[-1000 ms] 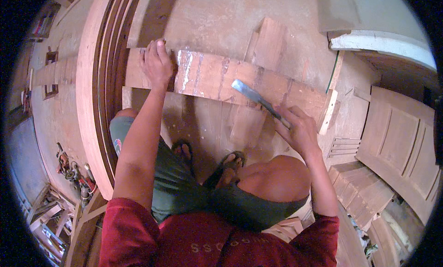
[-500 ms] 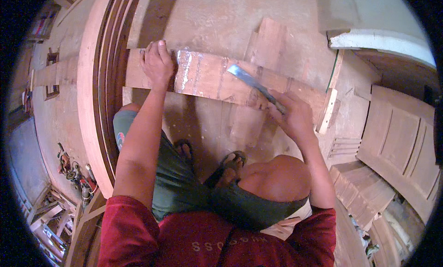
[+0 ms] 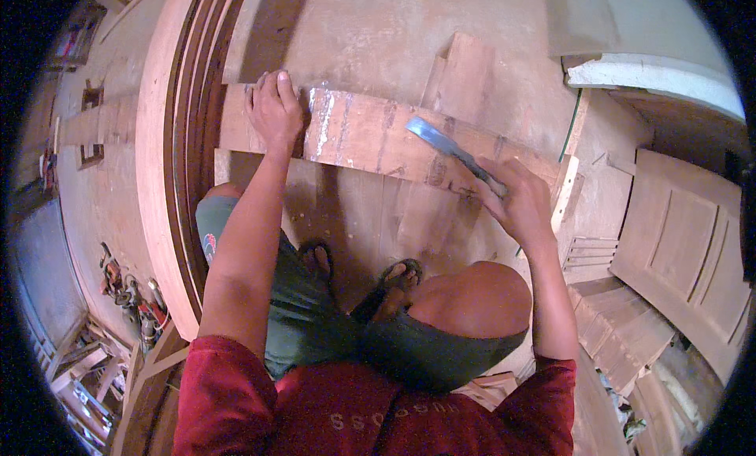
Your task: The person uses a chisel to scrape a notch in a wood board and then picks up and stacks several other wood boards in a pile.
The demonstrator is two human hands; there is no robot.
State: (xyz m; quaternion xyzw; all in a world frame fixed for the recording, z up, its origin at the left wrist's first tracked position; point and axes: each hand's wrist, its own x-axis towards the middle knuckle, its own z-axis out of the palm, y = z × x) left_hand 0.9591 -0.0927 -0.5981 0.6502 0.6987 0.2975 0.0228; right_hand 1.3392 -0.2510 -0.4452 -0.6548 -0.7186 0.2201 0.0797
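the left hand point(image 3: 276, 116) lies on the left part of a wooden board point(image 3: 354, 133) stretching rightward from long timbers point(image 3: 155, 180), fingers close together though whether they clamp it cannot be told, while the right hand point(image 3: 518, 198) grips a flat-bladed tool point(image 3: 450, 147) over the board's right half, pointing leftward.

A plank point(image 3: 362, 133) lies crosswise, apparently over another board point(image 3: 471, 82), with beams point(image 3: 160, 180) to its left and a door point(image 3: 681, 231) right.

Woodworking workshop: long planks point(image 3: 157, 141), panelled wooden door point(image 3: 679, 243), power tools point(image 3: 126, 297) and heaped wood scraps point(image 3: 88, 368) all show it.
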